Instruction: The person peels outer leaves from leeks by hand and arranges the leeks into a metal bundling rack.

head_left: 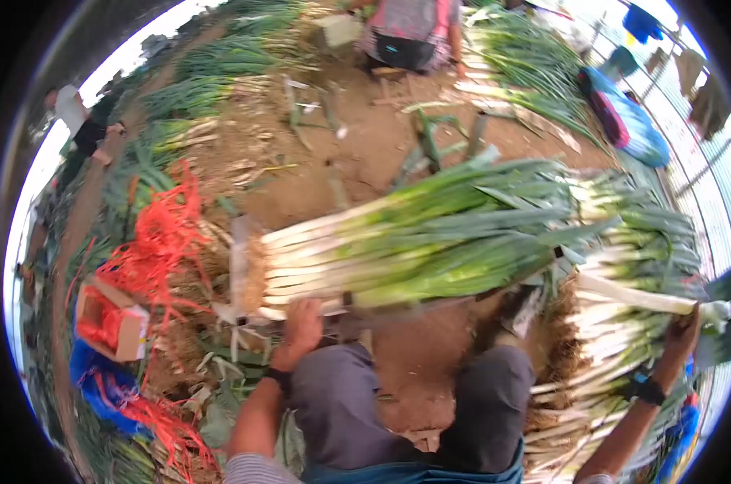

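Note:
A row of leeks (430,234) lies across a low rack in front of my knees, white root ends to the left and green leaves to the right. My left hand (303,324) rests by the near edge of this row, its fingers laid against the white stems close to the roots. Off to the right, my right hand (685,329) is closed around a single leek (635,297), whose white stem points left above a pile of leeks (599,339). Part of that hand is blurred.
Red plastic strips (160,234) lie in a tangle at left, beside a cardboard box (111,323) and a blue bag (99,379). Another person (410,32) sits ahead among more leeks (518,64). A person (79,121) is at far left. Blue sacking (627,121) lies along the right wall.

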Motion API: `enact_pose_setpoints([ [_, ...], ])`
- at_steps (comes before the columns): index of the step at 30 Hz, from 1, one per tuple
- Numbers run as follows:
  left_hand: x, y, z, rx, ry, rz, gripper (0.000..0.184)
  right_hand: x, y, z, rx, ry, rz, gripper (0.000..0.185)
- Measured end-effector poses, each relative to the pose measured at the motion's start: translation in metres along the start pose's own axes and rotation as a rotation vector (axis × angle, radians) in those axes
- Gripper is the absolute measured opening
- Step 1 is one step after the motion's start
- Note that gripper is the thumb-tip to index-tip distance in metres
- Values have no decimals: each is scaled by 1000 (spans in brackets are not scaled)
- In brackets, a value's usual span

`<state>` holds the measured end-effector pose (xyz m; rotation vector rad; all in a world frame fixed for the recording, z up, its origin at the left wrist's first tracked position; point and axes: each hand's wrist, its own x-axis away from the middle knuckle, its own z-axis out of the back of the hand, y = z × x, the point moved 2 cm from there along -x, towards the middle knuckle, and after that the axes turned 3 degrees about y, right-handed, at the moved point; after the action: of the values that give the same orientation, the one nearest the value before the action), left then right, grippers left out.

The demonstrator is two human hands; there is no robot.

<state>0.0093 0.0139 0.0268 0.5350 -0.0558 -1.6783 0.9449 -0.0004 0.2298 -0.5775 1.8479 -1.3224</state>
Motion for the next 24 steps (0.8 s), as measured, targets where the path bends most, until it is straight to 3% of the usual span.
enact_pose_setpoints([
  [2, 1, -1, 0, -6, 25, -38, 15, -34, -19, -71, 147, -58, 128, 39],
  [3, -2, -2, -2, -131, -102, 51, 15, -37, -35, -135, -99, -120, -41, 40],
  [4, -4, -6, -5, -106, -88, 45, 16, -37, -52, -203, -336, -143, -221, 42],
  [5, 2, -11, -8, -59, -80, 34, 17, -28, -50, -253, -104, -280, -24, 41],
  [6, 10, -20, -4, -63, -61, 59, 17, -15, -46, -300, -47, -323, -10, 36],
  [10, 6, -3, -3, -16, 1, 43, 20, 94, 20, -468, -222, -389, -362, 19],
  [13, 6, 2, -3, -2, 81, 62, 26, 186, 80, -532, -258, -414, -563, 17],
  [16, 9, -1, 1, 6, 107, 61, 32, 264, 137, -558, -85, -439, -721, 19],
  [17, 7, -1, 2, 17, 119, 45, 35, 291, 120, -568, -61, -509, -848, 18],
  [19, 9, 0, 4, 25, 88, 58, 36, 309, 126, -564, -103, -859, -1192, 17],
  [22, 6, 6, 2, 52, 61, 62, 37, 285, 90, -576, 820, -1178, 238, 19],
  [24, 10, 3, 4, 55, 39, 57, 39, 266, 75, -592, 777, -1121, 384, 23],
])
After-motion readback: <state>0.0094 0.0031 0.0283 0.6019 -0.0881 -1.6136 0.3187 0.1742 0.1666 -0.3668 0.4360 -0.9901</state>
